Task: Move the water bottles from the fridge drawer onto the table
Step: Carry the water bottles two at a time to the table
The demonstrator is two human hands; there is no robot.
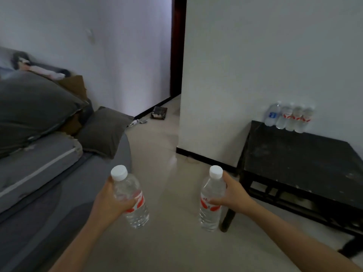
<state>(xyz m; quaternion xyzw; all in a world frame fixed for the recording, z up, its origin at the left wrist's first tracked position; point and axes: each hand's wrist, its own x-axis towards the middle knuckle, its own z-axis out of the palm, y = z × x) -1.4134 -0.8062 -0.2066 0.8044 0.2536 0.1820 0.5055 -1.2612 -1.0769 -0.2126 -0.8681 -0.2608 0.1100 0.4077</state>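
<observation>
Both hands, left hand (110, 201) and right hand (232, 194), are clamping upright bottles (130, 199) by the middle, carrying them toward the table (298, 154) at right, joining four bottles (288, 117) already standing at its far edge.

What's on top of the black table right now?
Four water bottles stand in a row at the back edge of the black table, by the wall: one blue-labelled, three red-labelled. Its right end is out of frame.

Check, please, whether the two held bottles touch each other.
Apart. The head view shows floor between the left bottle and the right bottle.
</observation>
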